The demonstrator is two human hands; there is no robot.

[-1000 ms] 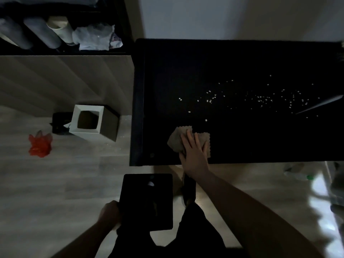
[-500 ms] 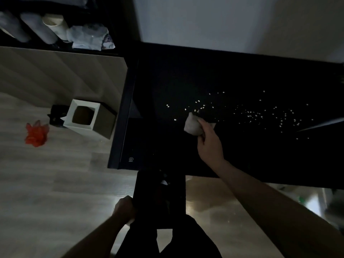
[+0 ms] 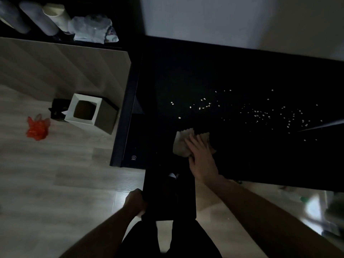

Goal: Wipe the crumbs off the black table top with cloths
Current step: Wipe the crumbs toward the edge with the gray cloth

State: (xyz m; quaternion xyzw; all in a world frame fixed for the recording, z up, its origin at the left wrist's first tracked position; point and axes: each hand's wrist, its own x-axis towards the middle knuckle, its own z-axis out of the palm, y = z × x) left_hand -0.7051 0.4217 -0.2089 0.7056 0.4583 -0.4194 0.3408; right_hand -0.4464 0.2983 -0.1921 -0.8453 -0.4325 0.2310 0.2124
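Observation:
The black table top [image 3: 242, 67] fills the right half of the view. Several pale crumbs [image 3: 260, 114] are scattered across its middle and right. A beige cloth [image 3: 181, 144] lies flat near the table's front edge. My right hand [image 3: 201, 155] presses on it with the fingers spread. Just below the front edge, my left hand [image 3: 135, 202] grips the left side of a flat black tray [image 3: 169, 194] held under the cloth.
A white square bin [image 3: 87, 110] stands on the wooden floor left of the table. A red plastic bag [image 3: 37, 127] lies further left. A dark shelf at top left holds rolls and crumpled white cloth [image 3: 93, 28]. A dark thin object [image 3: 320, 125] lies at the table's right.
My right hand had lifted the bunched cloth toward the crumbs, and now it has pulled it back toward the front edge, flattened under the palm. The tray stays under the edge.

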